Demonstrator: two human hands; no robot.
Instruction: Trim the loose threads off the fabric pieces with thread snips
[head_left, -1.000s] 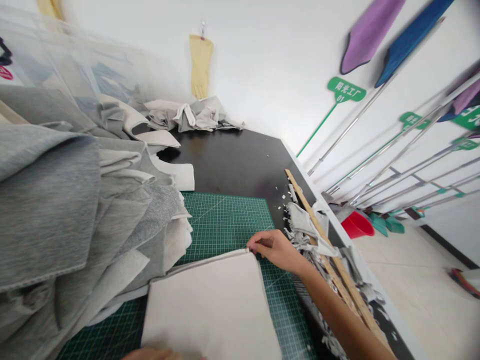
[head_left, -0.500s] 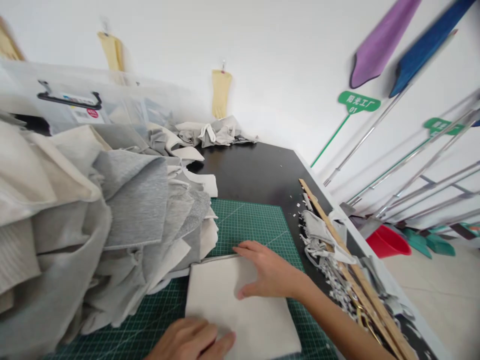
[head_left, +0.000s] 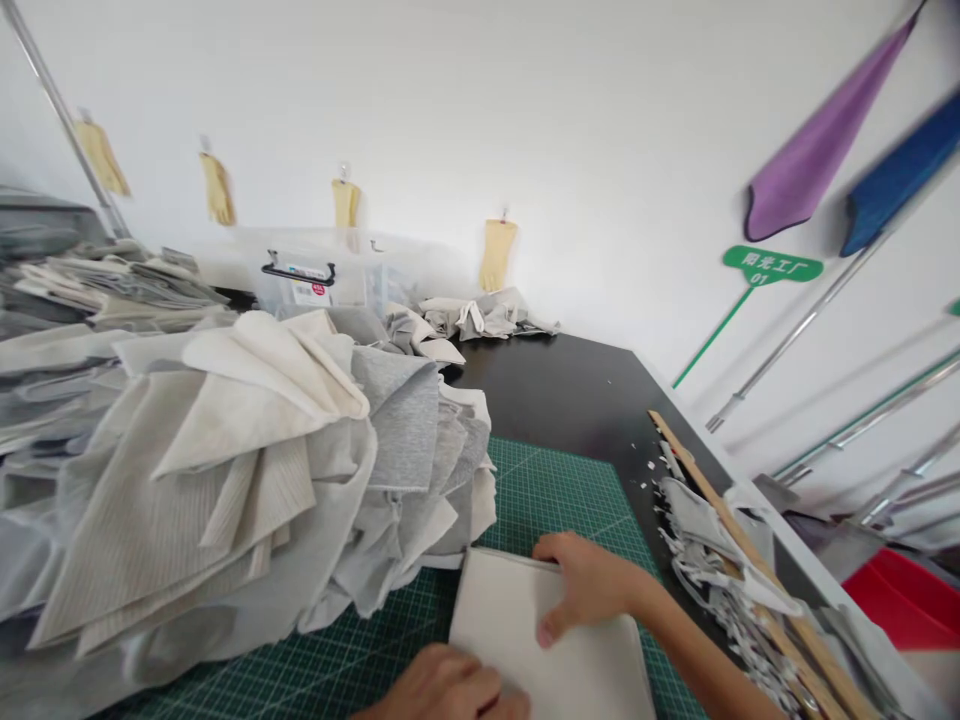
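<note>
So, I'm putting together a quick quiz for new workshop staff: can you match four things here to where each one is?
Things:
1. Pale fabric square
2. Wooden straightedge
3. Red plastic container
4. Pale yellow glove

Places:
A. Hanging on the white wall
B. Past the right edge of the black table
C. On the green cutting mat, under the right hand
D. On that table, among fabric scraps

Right pairs: 1-C, 2-D, 3-B, 4-A.
</note>
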